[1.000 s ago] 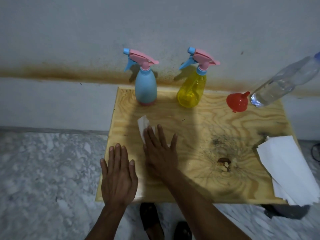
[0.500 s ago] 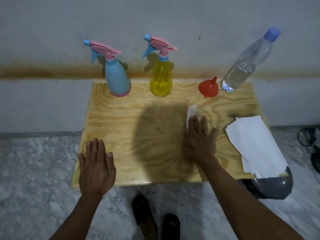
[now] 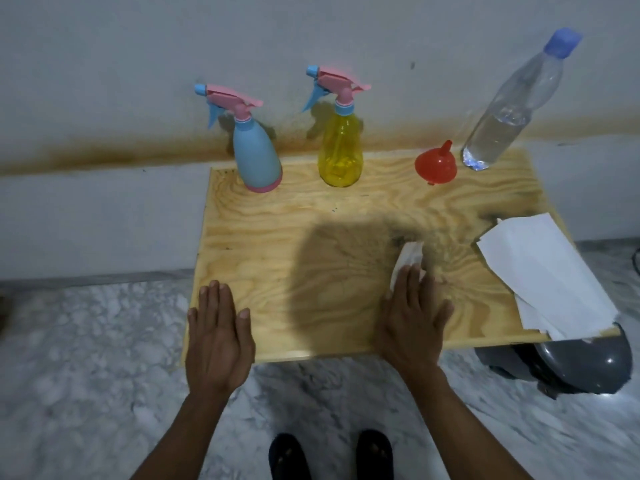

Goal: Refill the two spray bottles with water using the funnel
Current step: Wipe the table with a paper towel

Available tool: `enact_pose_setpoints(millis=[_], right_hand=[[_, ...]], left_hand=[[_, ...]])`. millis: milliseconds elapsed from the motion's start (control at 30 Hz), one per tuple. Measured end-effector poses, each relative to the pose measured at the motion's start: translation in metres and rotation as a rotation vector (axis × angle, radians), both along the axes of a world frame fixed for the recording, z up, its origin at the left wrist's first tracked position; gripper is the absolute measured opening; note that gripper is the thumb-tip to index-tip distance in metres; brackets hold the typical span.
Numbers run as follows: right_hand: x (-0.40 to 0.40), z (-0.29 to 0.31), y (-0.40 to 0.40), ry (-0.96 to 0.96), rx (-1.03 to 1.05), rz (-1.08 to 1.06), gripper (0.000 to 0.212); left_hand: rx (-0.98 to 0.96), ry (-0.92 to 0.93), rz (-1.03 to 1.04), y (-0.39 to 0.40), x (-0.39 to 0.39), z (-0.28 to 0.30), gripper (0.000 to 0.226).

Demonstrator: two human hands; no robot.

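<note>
Right hand [image 3: 412, 317] lies flat, seemingly pressing a tissue [image 3: 408, 259]; left hand [image 3: 218, 330] flat, empty, on the table [image 3: 311, 220].

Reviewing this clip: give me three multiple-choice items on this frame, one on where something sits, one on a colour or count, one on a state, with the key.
1. Where does the red funnel sit?
A. Between the yellow spray bottle and the water bottle
B. Left of the blue spray bottle
C. On the stack of white paper

2. How many spray bottles stand on the wooden table?
A. One
B. Two
C. Three

3. What is the right hand doing?
A. Gripping the funnel
B. Pressing flat on a white tissue
C. Holding a bottle cap

Key: 1 A, the funnel stands spout up between those two bottles. 2 B, one blue and one yellow, both with spray heads on. 3 B, the palm lies open on the tissue; the left hand rests flat at the table's near edge.
</note>
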State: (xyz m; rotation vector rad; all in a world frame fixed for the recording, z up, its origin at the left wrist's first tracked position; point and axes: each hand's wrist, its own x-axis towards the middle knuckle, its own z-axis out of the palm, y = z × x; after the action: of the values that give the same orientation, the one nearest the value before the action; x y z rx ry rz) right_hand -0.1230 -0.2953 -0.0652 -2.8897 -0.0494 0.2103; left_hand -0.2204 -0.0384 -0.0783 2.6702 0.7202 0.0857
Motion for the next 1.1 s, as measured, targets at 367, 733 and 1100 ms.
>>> enact_pose_setpoints(millis=[367, 733, 1100], right_hand=[[0.028, -0.004, 0.157, -0.003, 0.057, 0.335, 0.062], [0.01, 0.003, 0.203, 0.06, 0.042, 0.808, 0.057], [-0.06, -0.014, 0.117, -0.071, -0.003, 0.639, 0.059]], left_hand=[[-0.072, -0.089, -0.001, 0.022, -0.008, -0.002, 0.066], [-0.211, -0.198, 0.102, 0.024, -0.009, 0.0, 0.081], [-0.044, -0.121, 0.044, -0.004, -0.008, 0.003, 0.066]])
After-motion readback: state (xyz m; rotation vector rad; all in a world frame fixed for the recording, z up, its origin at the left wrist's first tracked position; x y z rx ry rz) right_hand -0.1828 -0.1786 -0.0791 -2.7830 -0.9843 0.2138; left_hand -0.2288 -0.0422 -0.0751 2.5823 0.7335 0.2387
